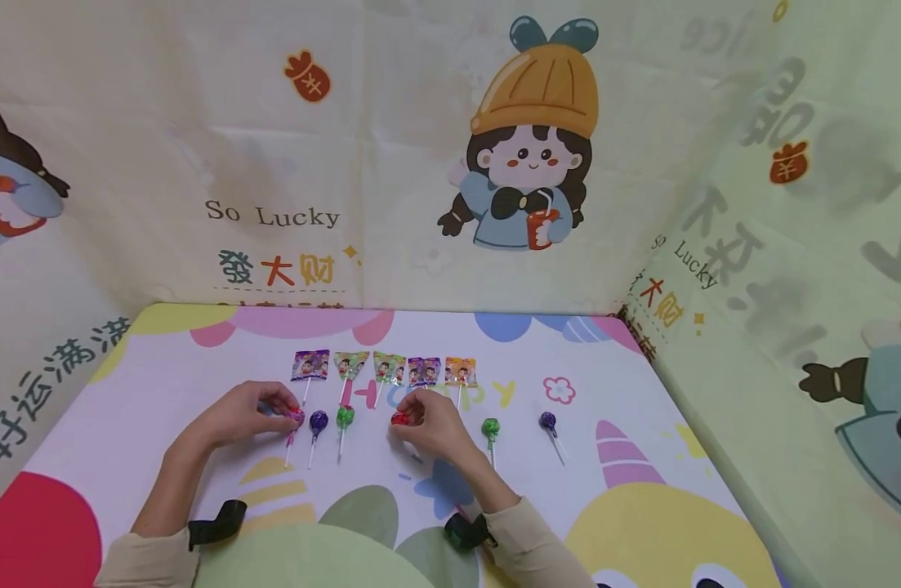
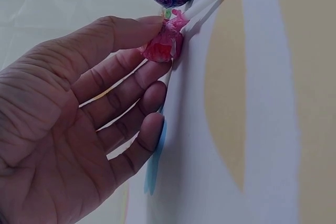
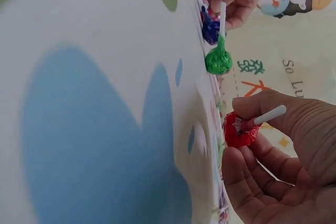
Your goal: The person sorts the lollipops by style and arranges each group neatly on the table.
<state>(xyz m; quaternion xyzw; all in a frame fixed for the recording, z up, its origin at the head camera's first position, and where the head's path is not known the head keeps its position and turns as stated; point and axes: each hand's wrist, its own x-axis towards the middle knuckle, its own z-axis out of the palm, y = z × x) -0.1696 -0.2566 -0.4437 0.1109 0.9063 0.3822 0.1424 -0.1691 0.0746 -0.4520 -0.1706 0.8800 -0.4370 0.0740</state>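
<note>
My left hand (image 1: 253,412) pinches a pink-wrapped lollipop (image 2: 161,44) between thumb and fingertips, at the left end of a row on the table. Just right of it lie a purple lollipop (image 1: 318,421) and a green lollipop (image 1: 345,417), sticks toward me. With thumb and fingers my right hand (image 1: 439,425) holds a red lollipop (image 3: 241,131), its white stick pointing back toward the palm in the right wrist view. That hand is to the right of the green lollipop, apart from it. The fingers partly hide the red lollipop in the head view.
Behind the hands, several flat-wrapped lollipops (image 1: 389,367) form a row. Another green lollipop (image 1: 491,427) and a dark purple lollipop (image 1: 548,421) lie to the right. A printed cloth covers the table (image 1: 524,490); printed curtains (image 1: 391,163) hang behind and at the sides.
</note>
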